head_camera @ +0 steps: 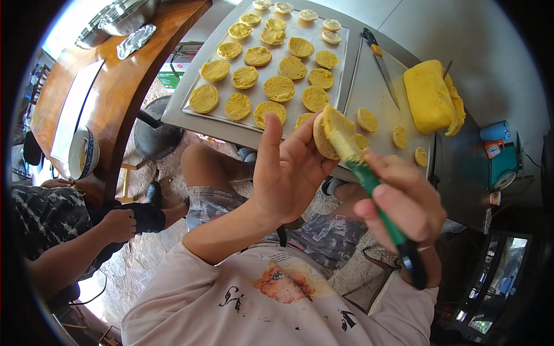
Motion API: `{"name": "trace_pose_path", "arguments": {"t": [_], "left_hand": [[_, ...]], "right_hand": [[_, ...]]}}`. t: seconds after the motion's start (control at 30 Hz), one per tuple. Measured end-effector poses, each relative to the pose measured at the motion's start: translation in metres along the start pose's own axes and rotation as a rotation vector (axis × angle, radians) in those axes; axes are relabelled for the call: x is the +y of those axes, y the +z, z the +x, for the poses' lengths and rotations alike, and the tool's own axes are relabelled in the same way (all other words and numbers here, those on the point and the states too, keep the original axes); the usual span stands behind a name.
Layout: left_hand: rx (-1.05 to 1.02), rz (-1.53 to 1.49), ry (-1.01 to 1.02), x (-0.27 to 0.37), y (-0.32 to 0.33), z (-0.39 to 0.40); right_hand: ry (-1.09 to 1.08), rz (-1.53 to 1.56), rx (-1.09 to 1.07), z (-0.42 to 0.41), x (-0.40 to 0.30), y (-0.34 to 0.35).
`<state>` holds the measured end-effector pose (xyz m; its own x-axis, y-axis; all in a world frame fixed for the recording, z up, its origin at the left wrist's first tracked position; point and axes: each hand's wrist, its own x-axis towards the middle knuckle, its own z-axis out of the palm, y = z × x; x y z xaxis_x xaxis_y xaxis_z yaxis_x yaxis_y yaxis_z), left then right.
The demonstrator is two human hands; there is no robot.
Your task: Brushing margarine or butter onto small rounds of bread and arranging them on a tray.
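Observation:
Between the fingertips of my left hand (pixel 288 177) is a round bun half (pixel 322 140), tilted on edge with the palm facing up. My right hand (pixel 407 201) grips a spreader (pixel 363 175) by its green and black handle. Thick yellow spread coats its blade, which lies against the bun half and hides part of its face. Beyond my hands, a metal baking tray (pixel 185 106) carries rows of bun halves, many with yellow on top and paler ones at the far end. To the right, a second tray (pixel 368 88) holds several small yellow-topped pieces.
A knife (pixel 381 65) with a black and yellow handle lies on the right tray beside a large yellow block (pixel 428 97). Another person's arm (pixel 86 251) is at the left, near a wooden table (pixel 125 82) with a bowl (pixel 82 153). A teal scale (pixel 502 166) stands far right.

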<state>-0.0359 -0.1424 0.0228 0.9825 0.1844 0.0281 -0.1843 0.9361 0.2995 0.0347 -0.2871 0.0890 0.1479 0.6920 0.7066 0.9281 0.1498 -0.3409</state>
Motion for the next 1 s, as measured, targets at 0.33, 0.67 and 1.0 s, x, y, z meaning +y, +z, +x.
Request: {"name": "trace_pose_path", "arguments": {"t": [0.33, 0.67, 1.0], "left_hand": [[0.015, -0.001, -0.027, -0.001, -0.009, 0.002], [0.019, -0.031, -0.060, -0.001, -0.008, 0.003], [-0.043, -0.058, -0.107, -0.003, -0.005, 0.000]], "right_hand": [[0.095, 0.241, 0.027, 0.004, -0.001, -0.019], [0.140, 0.296, 0.003, -0.008, 0.005, -0.013], [0.885, 0.547, 0.453, -0.014, 0.025, -0.023]]}}
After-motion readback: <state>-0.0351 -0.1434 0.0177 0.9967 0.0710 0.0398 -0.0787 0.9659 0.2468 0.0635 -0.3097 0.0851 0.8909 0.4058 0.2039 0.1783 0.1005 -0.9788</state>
